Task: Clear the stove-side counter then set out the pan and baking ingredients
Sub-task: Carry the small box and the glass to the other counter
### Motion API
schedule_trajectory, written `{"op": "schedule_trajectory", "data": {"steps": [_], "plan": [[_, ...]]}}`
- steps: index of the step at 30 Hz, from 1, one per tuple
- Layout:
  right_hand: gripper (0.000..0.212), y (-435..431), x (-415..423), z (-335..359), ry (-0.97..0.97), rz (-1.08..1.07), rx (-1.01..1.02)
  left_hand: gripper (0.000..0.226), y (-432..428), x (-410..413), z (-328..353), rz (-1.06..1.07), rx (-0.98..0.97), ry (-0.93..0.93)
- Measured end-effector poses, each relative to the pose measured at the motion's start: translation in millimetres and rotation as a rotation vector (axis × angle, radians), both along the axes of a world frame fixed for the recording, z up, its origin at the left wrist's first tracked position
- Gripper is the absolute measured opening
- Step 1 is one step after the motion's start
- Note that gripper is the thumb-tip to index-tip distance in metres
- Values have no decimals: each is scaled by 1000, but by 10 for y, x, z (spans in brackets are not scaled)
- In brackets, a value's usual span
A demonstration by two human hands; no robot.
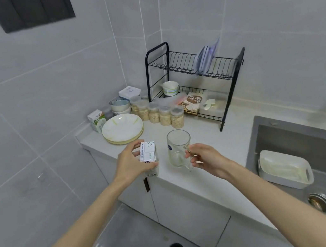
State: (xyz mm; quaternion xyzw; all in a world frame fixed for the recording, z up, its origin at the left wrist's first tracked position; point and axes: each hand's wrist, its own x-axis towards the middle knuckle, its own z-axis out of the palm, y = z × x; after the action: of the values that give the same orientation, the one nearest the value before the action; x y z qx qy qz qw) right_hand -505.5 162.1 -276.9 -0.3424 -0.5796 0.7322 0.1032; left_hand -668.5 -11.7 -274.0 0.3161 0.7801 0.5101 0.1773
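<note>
- Grips in the left hand (131,163) a small white cardboard carton (148,154), fingers (135,145) and thumb curled round its sides, at the front edge of the white counter (215,142); cannot tell whether resting there or lifted.
- Carries on the carton's top face a line of dark print and a round green mark, both too blurred to read; a barcode at its lower end.
- Pinches with the right hand (205,157) the handle of a clear glass mug (178,149), fingers (193,147) closed on that handle; upright, just right of the carton, on or just above the counter.
- Bears on the mug's side a small blue oval logo, lettering too small to make out.
- Farther back: a stack of round white plates with pale green strokes (122,128), and at the wall a green-and-white drink carton (96,120), print illegible.
- Between plates and black wire dish rack (192,74): a row of clear jars of pale flakes (165,115).
- On the rack's lower tier: a brown packet with large white characters (193,101), partly hidden by the jars and not sharp enough to read; a white bowl with a green band (170,88).
- Standing on the upper tier: bluish plates (206,57).
- At right: a grey steel sink (291,140) holding a white rectangular basin (283,169); far side cut off by the frame, tap area smeared by blur.
</note>
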Motion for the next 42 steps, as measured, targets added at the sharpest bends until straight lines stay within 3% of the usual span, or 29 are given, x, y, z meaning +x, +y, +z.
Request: {"op": "schedule_trajectory", "data": {"steps": [10,19,27,42], "plan": [[13,840,-1187,-401,-62,-3,-70,75,1084,-1261,-389,-84,-99,-54],[15,1066,-1609,-708,-96,-65,-129,73,1669,-2002,-618,-229,-158,-142],[18,944,-1998,-807,-70,-263,-169,77,2049,-2528,-752,-409,-202,-189],[13,703,-2597,-881,7,-586,-218,79,2347,-2857,-885,-540,-195,-188]]}}
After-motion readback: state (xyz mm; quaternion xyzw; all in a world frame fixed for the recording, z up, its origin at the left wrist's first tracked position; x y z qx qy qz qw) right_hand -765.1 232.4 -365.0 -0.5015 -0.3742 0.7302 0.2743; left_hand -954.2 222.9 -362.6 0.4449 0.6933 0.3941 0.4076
